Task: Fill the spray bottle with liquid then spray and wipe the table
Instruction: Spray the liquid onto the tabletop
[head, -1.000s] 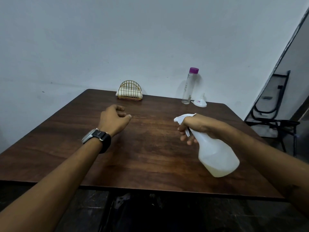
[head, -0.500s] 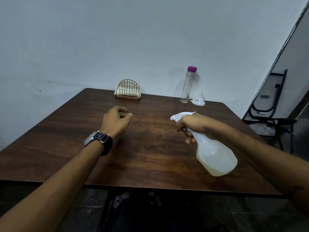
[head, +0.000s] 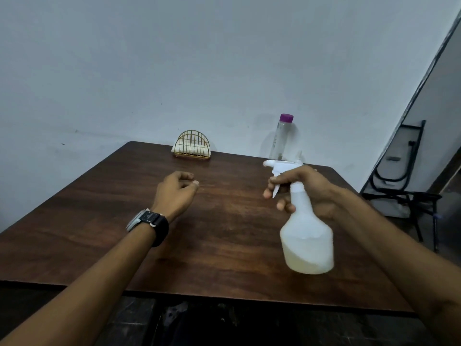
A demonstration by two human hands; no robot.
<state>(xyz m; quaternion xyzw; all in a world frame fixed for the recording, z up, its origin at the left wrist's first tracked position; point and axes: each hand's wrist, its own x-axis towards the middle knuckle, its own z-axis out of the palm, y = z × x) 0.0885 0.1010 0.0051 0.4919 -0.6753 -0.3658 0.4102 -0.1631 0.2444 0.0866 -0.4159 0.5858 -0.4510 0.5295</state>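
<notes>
Spray bottle (head: 308, 245): held above the tabletop (head: 224, 233) toward 4 o'clock, roughly upright, nozzle aimed toward 9 o'clock. Pale liquid fills its lower part, so filling looks done and spraying seems the step in hand.
Right hand (head: 306, 188): wrapped round the neck, fingers curled at the trigger, forearm entering from 5 o'clock.
Left hand (head: 175, 193): near centre, loosely curled, holding nothing, probably free for wiping.
Far edge: wire napkin holder (head: 192, 147) at 12 o'clock, purple-capped clear bottle (head: 282, 138) at 1 o'clock, set out of the way.
</notes>
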